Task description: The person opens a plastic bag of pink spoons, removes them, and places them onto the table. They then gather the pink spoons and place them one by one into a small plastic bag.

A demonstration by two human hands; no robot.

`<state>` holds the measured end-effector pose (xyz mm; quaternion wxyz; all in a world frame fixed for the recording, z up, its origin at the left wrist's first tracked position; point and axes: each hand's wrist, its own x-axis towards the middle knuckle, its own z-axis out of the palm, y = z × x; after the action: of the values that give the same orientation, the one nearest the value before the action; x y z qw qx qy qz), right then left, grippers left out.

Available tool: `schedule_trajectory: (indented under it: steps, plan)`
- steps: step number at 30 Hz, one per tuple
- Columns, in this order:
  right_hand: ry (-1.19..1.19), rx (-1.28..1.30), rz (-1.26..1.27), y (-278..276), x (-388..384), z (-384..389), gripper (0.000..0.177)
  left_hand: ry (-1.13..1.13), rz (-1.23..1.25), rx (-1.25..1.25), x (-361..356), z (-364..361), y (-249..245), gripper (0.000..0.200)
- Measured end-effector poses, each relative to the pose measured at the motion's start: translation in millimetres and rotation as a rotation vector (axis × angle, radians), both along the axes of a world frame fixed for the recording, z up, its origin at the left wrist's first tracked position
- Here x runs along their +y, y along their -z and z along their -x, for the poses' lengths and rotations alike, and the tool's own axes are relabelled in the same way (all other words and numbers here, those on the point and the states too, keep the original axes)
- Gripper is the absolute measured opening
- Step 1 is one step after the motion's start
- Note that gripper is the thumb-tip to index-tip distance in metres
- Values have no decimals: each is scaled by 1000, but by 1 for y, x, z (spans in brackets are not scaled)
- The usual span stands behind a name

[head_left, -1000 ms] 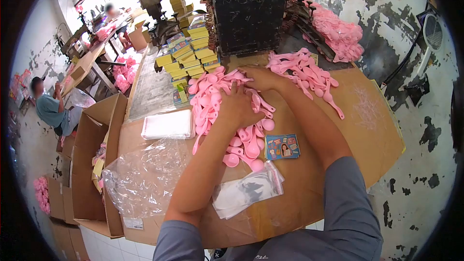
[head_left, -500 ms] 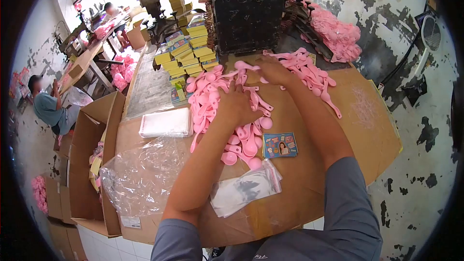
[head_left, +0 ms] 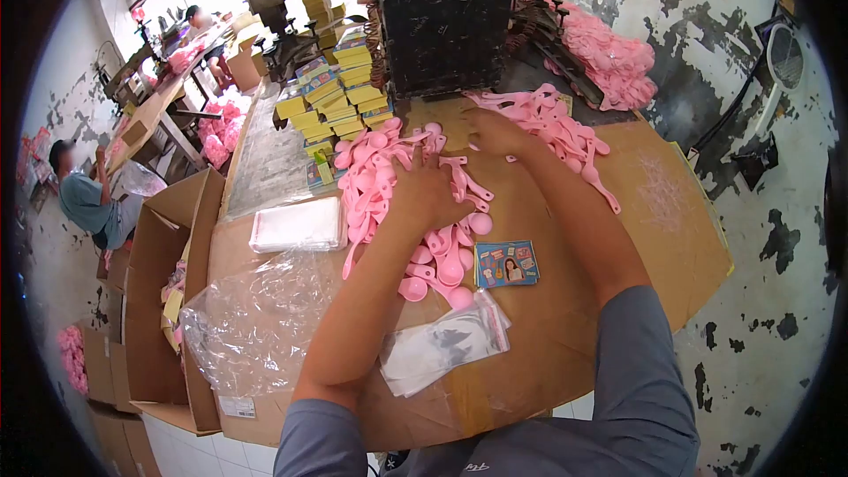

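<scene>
My left hand point(head_left: 427, 194) lies with spread fingers on a heap of pink plastic measuring spoons point(head_left: 367, 178), some of them beside and below its palm. My right hand point(head_left: 496, 134) is over the cardboard between this heap and a second spoon pile point(head_left: 565, 134). Its fingers point left, slightly bent and apart, and I see no spoon gripped in them. A small bit of pink shows by its fingertips. In front of the left heap are a small stack of printed cards point(head_left: 506, 263) and clear plastic bags point(head_left: 446, 346).
White packets point(head_left: 299, 225) and crumpled clear plastic point(head_left: 252, 322) lie at left, next to an open carton point(head_left: 208, 238). Stacked yellow-edged cards point(head_left: 340, 93) and a black machine point(head_left: 444, 31) stand behind. More pink pieces point(head_left: 605, 53) pile up back right. Two people sit far left.
My right hand has come away from the spoons at the left heap's top edge, leaving a gap there; those spoons now lie against that heap. The view has shifted slightly. My left hand stays put.
</scene>
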<state>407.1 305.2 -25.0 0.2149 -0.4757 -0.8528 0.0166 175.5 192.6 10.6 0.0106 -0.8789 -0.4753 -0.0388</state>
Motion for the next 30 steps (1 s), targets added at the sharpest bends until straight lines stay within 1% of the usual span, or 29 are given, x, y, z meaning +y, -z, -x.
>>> schedule_trajectory:
  steps: [3, 6, 9, 12, 15, 18, 21, 24, 27, 30]
  plan:
    - [-117, 20, -93, 0, -7, 18, 61, -17, 4, 67, -1, -2, -4, 91]
    - [-235, 128, 216, 6, -1, 36, 60, -7, -2, 45, 0, -1, -1, 92]
    - [-153, -96, -20, 4, 3, 36, 57, -10, -24, 45, 0, 0, 0, 92]
    - [-123, -143, 48, -15, -7, 24, 47, -3, 7, 17, 1, 1, -2, 92]
    - [-117, -157, 137, -11, 6, 2, 40, -15, 41, 63, -4, 0, -13, 93]
    - [-131, -116, 147, -8, 7, -12, 36, -27, 56, 87, -2, 0, -11, 93]
    - [-166, -167, 30, -4, 5, -14, 34, -31, 34, 121, -1, -1, -8, 94]
    - [-151, 92, 204, -17, -19, 11, 32, -28, 47, 97, -1, -1, -8, 95]
    - [-227, 110, 63, -3, -12, 17, 32, -33, 64, 109, -3, -1, -12, 95]
    - [-212, 124, 170, -3, 0, -4, 29, -31, 56, 118, 0, 0, -7, 96]
